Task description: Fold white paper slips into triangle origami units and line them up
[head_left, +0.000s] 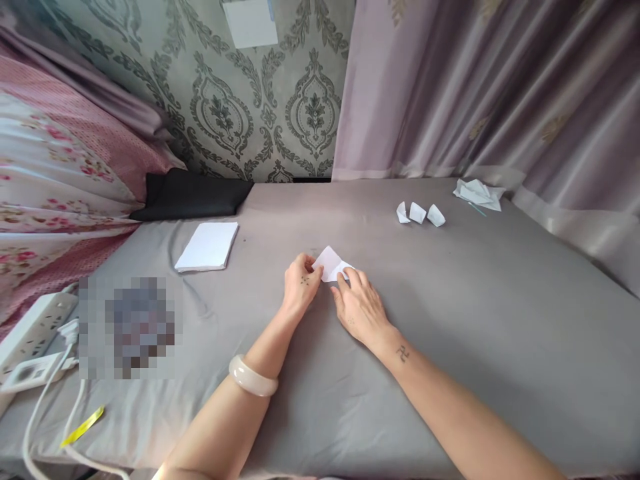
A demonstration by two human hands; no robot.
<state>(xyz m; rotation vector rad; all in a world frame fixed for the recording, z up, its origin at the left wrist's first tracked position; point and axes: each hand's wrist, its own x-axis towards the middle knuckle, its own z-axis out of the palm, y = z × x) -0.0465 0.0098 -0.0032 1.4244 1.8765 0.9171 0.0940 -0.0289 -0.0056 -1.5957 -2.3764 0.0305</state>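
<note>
Pale bangle [253, 377], dark wrist tattoo [403, 354]

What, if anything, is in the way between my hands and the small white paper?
Nothing visible: the left hand and right hand both touch the small white paper. The three folded papers lie apart, farther back and to the right.

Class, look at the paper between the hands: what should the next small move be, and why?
Probably the right hand should press the small white paper along its crease, since its fingertips rest on the paper's right part, the left hand seems to steady the left edge, and the paper looks bent rather than flat.
</note>
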